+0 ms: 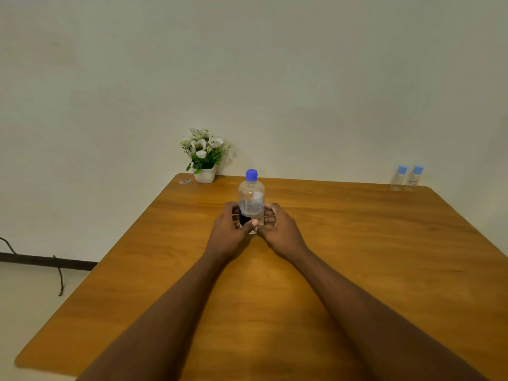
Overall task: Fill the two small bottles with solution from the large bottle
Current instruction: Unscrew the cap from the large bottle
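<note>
Both hands, left point(229, 232) and right point(277, 229), grip the capped large bottle point(251, 198); its label is unreadable.

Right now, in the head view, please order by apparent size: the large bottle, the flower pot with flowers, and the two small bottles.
1. Flower pot with flowers
2. Large bottle, nearer the camera, so unsure against the first
3. Two small bottles, alike, and farthest

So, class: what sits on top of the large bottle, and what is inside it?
A blue cap closes the large bottle. Its clear wall shows no obvious liquid level. The left hand and right hand cover its lower part, hiding anything there.
</note>
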